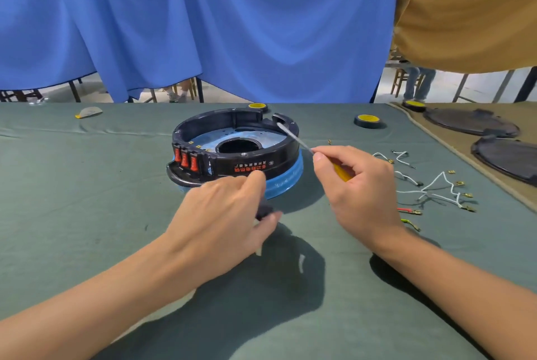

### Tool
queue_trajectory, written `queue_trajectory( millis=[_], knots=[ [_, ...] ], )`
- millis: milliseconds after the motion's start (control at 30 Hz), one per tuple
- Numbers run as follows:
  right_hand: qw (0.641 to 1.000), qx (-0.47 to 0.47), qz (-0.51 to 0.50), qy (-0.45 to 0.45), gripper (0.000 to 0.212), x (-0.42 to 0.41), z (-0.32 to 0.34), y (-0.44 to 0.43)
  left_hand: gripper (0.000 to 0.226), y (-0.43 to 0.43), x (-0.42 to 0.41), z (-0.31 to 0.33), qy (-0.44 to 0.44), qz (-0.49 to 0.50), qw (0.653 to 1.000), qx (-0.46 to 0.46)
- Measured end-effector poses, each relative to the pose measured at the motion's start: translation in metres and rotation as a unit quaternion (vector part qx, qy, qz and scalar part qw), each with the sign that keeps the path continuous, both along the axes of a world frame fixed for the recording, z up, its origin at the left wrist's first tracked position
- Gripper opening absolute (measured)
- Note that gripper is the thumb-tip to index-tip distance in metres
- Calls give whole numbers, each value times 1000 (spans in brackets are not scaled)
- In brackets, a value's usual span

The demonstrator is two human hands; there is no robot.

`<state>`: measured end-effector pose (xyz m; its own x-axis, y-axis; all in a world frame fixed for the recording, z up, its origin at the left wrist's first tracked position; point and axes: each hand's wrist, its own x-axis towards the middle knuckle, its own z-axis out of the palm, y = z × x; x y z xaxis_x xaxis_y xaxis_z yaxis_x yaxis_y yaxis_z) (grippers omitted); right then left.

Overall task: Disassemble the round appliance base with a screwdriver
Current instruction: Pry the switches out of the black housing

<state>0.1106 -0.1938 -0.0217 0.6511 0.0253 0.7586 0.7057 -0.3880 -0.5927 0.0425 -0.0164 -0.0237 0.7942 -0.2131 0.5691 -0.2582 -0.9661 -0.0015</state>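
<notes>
Two bare grips work above a green cloth-covered surface [87, 185]. The right grip [360, 185] pinches a slim yellow-handled metal screwdriver [295, 138], whose shaft slants up and away to the far rim of the round black plastic appliance base [250, 166] with red switches. The base sits just beyond the left grip [220, 214], whose fingers curl against its near wall. Something small and dark lies under them, too blurred to tell whether it is held. Loose white wires [436, 191] lie right of the right grip.
</notes>
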Motion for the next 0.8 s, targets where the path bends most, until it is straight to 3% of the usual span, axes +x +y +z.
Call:
queue_trajectory(
  millis=[300, 567, 800],
  knots=[
    [996, 13, -85, 25, 15, 21, 4, -18, 41, -83, 49, -6, 30, -53, 998, 0],
    [997, 1, -76, -2, 23, 26, 4, -22, 65, -62, 50, -10, 128, -101, 985, -64],
    [997, 7, -79, -2, 21, 32, 3, -22, 42, -41, 45, -6, 158, -215, 962, -67]
  ],
)
